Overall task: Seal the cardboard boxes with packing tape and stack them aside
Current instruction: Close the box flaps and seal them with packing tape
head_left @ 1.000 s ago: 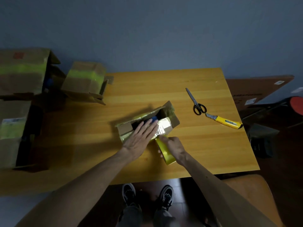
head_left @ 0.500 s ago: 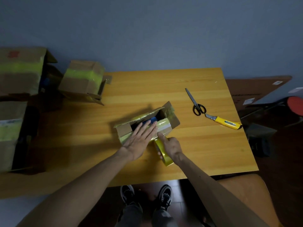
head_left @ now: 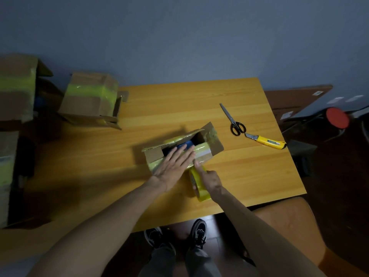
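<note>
left hand flat, pressing small open cardboard box | right hand grips yellow tape roll at box's near side

Dim blue-grey wall beyond the left hand, yellow wooden table beneath it, dark floor right of the right hand

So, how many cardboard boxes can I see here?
4: an open box under the left hand on the table, a taped box at its far-left corner, an upper box and a lower box at the left edge. More may be hidden there.
</note>
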